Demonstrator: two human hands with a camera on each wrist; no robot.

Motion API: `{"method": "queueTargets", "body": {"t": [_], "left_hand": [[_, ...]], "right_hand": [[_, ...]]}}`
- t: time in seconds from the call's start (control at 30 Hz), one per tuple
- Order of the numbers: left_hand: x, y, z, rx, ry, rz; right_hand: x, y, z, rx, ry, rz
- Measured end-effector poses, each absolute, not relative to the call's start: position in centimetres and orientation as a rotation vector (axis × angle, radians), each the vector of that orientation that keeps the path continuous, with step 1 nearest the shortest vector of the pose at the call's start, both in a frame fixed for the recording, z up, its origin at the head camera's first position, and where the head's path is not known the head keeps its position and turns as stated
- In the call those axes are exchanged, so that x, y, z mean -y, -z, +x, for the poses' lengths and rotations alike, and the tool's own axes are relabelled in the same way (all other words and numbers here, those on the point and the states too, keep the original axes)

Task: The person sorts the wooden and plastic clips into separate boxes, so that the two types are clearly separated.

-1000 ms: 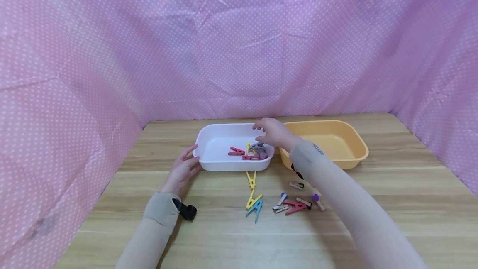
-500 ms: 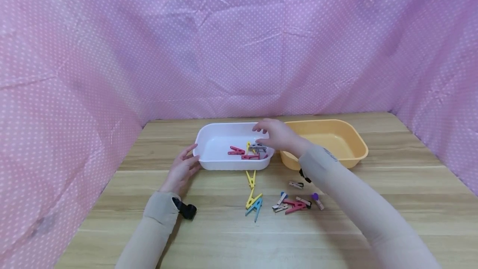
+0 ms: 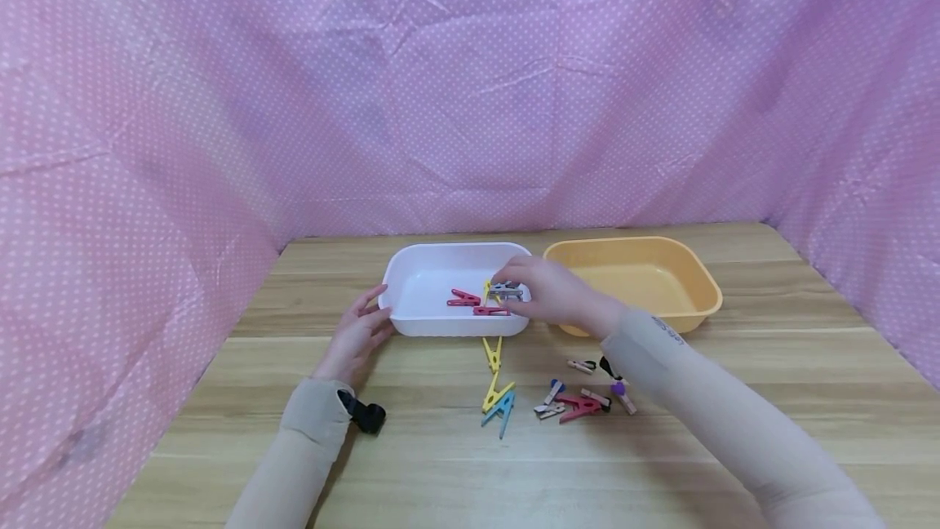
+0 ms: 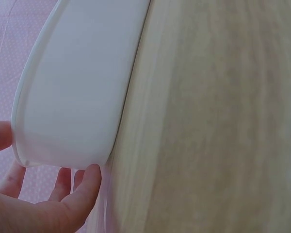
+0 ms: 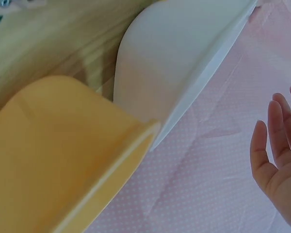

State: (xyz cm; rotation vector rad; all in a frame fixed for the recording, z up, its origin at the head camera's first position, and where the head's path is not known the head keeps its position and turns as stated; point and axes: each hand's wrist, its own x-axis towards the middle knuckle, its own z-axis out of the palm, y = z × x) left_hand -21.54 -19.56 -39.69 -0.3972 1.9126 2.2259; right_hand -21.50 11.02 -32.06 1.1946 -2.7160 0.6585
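Observation:
My left hand (image 3: 356, 337) rests its relaxed fingers against the left end of a white plastic basin (image 3: 441, 326). In the left wrist view, fingertips (image 4: 92, 177) touch the basin's lower edge and rim. My right hand (image 3: 554, 292) hovers over the basin's right end, fingers extended and loosely bent. Nothing is in it in the right wrist view, where its fingers (image 5: 276, 126) show apart. Just by its fingertips lie grey clothespins (image 3: 507, 292) inside the basin. Red clothespins (image 3: 464, 298) and a yellow one lie there too, partly covered by the others.
An orange basin (image 3: 705, 313) stands right of the white one. In front lie yellow clothespins (image 3: 494, 356), a blue clothespin (image 3: 501, 411), a red clothespin (image 3: 580, 407) and several small wooden pegs (image 3: 552, 393). A pink dotted cloth (image 3: 470, 104) hangs behind the table (image 3: 441, 472).
My right hand has lowered toward the near right end of the white basin and shifted slightly right, its forearm swinging rightward. The left hand stays put at the basin.

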Motion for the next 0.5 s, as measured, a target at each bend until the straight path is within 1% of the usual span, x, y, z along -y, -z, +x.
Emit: {"method": "queueTargets", "body": {"t": [0.17, 0.33, 0.5], "left_hand": [[19.6, 39.7, -21.6, -1.908, -2.228, -0.388], [19.6, 39.7, -21.6, -1.901, -2.236, -0.376], [19.7, 39.6, -21.6, -1.896, -2.232, -0.374]], "right_hand": [[-11.0, 32.4, -20.5, 2.644, -0.6, 1.295], [-10.9, 32.7, -19.4, 2.622, -0.543, 1.336], [-11.1, 33.2, -18.4, 2.629, -0.573, 1.391]]}}
